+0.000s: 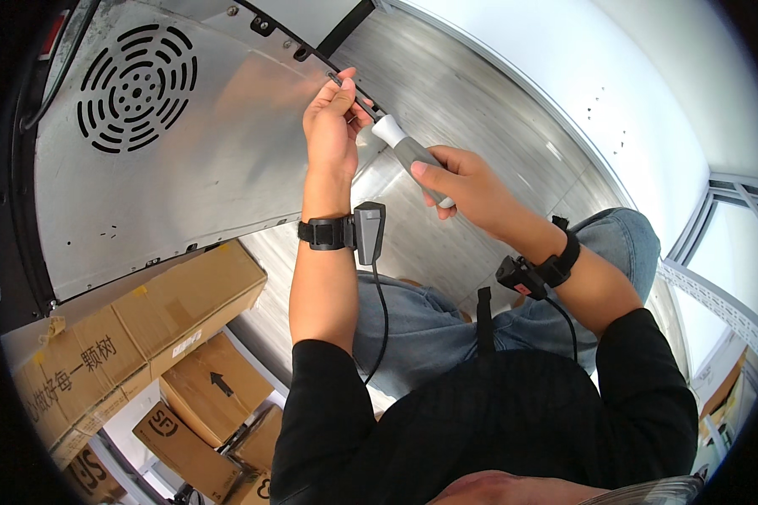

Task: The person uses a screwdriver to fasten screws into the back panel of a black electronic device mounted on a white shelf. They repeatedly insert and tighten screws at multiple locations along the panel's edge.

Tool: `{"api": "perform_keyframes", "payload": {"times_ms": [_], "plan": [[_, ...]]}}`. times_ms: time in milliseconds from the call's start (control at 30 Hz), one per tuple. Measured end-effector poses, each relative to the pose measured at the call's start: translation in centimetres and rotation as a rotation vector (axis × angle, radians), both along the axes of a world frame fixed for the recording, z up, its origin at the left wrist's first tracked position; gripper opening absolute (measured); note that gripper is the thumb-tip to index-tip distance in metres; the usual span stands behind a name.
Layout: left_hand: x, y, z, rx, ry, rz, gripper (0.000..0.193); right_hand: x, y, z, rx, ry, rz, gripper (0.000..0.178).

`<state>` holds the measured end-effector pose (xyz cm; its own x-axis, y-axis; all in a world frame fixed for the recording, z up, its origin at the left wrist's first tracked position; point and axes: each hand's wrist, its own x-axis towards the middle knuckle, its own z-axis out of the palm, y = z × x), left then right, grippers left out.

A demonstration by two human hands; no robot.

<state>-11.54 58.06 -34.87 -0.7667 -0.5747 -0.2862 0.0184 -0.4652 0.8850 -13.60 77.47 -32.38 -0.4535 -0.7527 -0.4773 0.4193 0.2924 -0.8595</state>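
My right hand [473, 183] is wrapped round the grey and white handle of a screwdriver [404, 150]. Its dark shaft points up and left along the edge of a large silver metal panel [236, 160]. At that edge, the fingers of my left hand [333, 122] are pinched together close to the screwdriver's shaft. Something small and dark shows at those fingertips, too small to name. The screwdriver's tip is hidden behind my left hand.
A round vent [137, 91] is cut into the panel, and a black cable [67, 63] runs beside it. Cardboard boxes [219, 383] are stacked at the lower left. White shelving [716, 316] stands at the right, beyond my bent knee, above a grey wood-look floor [446, 67].
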Motion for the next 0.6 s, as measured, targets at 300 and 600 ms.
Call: {"api": "perform_keyframes", "payload": {"times_ms": [300, 600], "plan": [[0.01, -0.22, -0.2, -0.033, 0.009, -0.014, 0.024, 0.25, 0.05, -0.21, -0.063, -0.004, -0.027, 0.038], [0.2, 0.17, 0.42, -0.047, 0.006, -0.028, 0.026, 0.2, 0.12, -0.1, -0.084, -0.031, -0.057, 0.037]]}}
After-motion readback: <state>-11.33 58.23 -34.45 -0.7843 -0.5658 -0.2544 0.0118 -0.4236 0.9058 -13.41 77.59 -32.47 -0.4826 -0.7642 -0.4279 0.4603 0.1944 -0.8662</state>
